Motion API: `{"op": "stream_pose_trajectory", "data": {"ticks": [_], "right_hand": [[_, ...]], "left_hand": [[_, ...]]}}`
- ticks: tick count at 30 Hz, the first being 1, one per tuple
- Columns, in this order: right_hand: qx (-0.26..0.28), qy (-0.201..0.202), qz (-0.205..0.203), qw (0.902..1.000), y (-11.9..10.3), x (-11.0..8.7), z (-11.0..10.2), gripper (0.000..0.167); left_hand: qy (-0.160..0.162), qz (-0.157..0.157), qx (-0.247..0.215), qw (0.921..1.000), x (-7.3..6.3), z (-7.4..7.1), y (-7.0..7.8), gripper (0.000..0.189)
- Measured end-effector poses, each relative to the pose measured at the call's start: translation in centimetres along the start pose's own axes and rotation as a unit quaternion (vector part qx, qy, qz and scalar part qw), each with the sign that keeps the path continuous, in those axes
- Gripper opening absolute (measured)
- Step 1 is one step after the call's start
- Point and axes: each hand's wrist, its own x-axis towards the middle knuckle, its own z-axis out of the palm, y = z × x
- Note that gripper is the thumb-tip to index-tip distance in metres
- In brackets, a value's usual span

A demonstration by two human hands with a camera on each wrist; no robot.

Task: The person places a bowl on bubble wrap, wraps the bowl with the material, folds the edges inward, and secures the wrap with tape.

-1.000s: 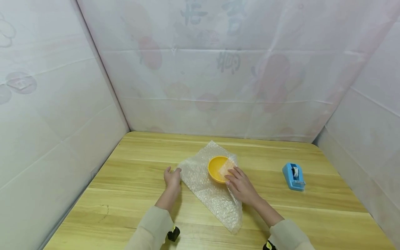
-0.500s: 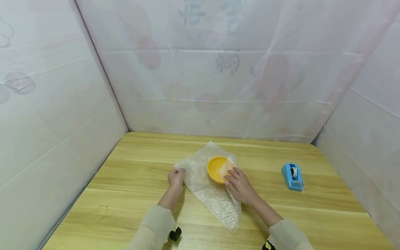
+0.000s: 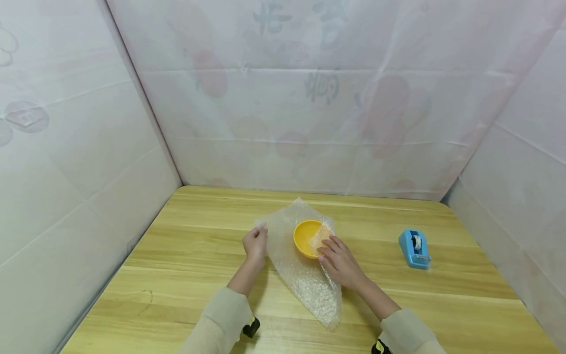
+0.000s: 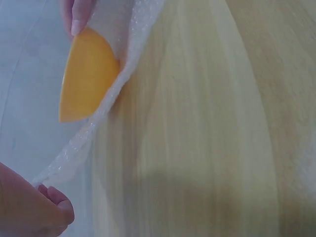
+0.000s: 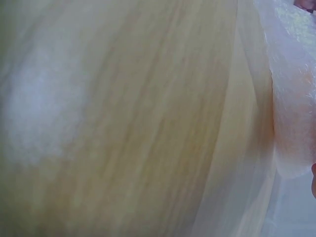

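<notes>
A yellow bowl (image 3: 305, 238) sits on a sheet of bubble wrap (image 3: 289, 265) in the head view. One corner of the wrap is folded over the bowl's right rim. My right hand (image 3: 342, 263) holds that folded corner against the rim, fingers curled over it. On the other side, my left hand (image 3: 255, 244) pinches the wrap's left corner, which is raised off the table. In the left wrist view the wrap stretches from the left hand (image 4: 37, 210) up under the bowl (image 4: 89, 76). Wrapped bowl side shows in the right wrist view as bubble wrap (image 5: 294, 108), with few fingers visible.
A blue tape dispenser (image 3: 414, 250) stands on the wooden table (image 3: 455, 295) to the right. White printed cloth walls (image 3: 318, 123) enclose the table's back and both sides.
My left hand has gone from relaxed fingers beside the wrap to pinching its left corner, then lifted it slightly up and right. The right hand and bowl stay put.
</notes>
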Motion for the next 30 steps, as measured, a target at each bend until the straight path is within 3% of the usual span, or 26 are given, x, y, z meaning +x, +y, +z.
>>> {"op": "stream_pose_trajectory", "data": {"ticks": [4,11,19,25,30], "right_hand": [[0.001,-0.002,0.003,1.0,0.0,0.0,-0.1,0.021],[0.003,0.002,-0.003,1.0,-0.1,0.0,-0.2,0.02],[0.001,0.005,-0.007,1.0,-0.1,-0.1,-0.3,0.02],[-0.003,0.004,-0.01,0.9999,-0.2,-0.1,-0.4,0.019],[-0.003,0.002,-0.007,1.0,-0.2,-0.2,-0.4,0.019]], "left_hand": [[-0.019,0.011,-0.005,0.9997,-0.5,0.8,0.8,0.03],[-0.037,0.037,0.0,0.9986,-1.0,2.0,1.3,0.028],[-0.089,0.067,-0.01,0.9938,-1.5,3.0,1.2,0.03],[-0.169,0.091,0.003,0.9814,-2.1,3.4,1.2,0.038],[-0.243,0.13,0.032,0.9607,-2.2,3.2,0.7,0.037]]}}
